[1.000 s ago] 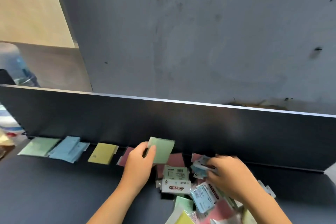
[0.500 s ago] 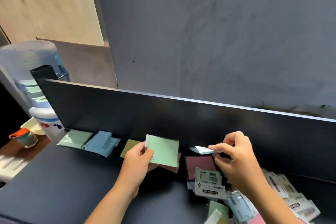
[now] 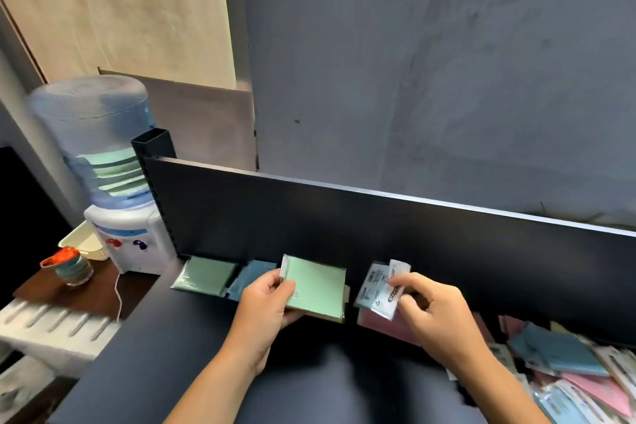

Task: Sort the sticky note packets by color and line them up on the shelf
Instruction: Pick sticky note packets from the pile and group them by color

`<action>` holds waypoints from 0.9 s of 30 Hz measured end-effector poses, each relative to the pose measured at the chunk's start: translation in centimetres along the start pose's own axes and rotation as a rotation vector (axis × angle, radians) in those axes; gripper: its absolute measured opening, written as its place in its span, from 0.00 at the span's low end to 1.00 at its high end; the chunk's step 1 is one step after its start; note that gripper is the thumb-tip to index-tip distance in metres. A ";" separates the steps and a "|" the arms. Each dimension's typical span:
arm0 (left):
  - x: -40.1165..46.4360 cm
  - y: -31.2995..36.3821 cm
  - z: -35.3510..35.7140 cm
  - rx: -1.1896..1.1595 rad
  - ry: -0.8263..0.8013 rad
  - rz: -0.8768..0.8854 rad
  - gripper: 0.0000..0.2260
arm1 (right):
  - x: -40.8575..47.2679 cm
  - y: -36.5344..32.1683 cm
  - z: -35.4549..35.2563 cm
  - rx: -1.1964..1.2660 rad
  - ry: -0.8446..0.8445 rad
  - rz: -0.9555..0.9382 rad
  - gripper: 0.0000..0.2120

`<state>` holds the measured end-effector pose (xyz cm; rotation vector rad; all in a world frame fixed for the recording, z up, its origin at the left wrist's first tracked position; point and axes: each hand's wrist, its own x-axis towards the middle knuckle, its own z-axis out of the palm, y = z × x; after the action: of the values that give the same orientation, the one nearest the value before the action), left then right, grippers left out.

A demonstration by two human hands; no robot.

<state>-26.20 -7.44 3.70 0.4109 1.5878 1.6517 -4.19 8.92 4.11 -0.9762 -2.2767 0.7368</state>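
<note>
Head view: we see left hand (image 3: 266, 299) gripping green packet (image 3: 316, 286) above shelf (image 3: 213, 354); right hand (image 3: 435, 315) pinching printed-side packets (image 3: 380, 286). Green packet on shelf (image 3: 205, 275), blue packet (image 3: 249, 277) beside it. Mixed pile (image 3: 571, 372) far right.

Green packet (image 3: 315, 287) held tilted in left hand (image 3: 263, 303), two label-side packets (image 3: 380, 289) pinched in right hand (image 3: 435, 317), green packet on shelf (image 3: 204, 275) flat against back panel, blue packet (image 3: 251, 277) beside it, pink packet (image 3: 385, 325) flat, mixed unsorted pile (image 3: 571, 375) far right on dark shelf (image 3: 179, 337)
</note>
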 end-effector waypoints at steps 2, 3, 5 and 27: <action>0.8 0.1 -2.1 0.007 0.019 0.013 0.10 | 0.3 -1.7 1.5 0.053 -0.011 0.025 0.10; 1.4 0.2 -3.4 0.004 0.049 0.026 0.10 | 0.5 -2.4 2.4 0.083 -0.001 0.041 0.07; 2.7 0.4 -6.0 -0.017 0.155 0.040 0.10 | 0.9 -3.4 4.1 0.162 -0.012 0.103 0.07; 11.2 -0.7 -20.2 0.965 0.480 0.185 0.11 | 6.3 -10.8 16.0 -0.057 0.061 -0.119 0.09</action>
<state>-47.32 -13.36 -3.41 0.6836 2.7493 1.0308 -23.49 3.21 1.79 -0.8680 -2.2913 0.5865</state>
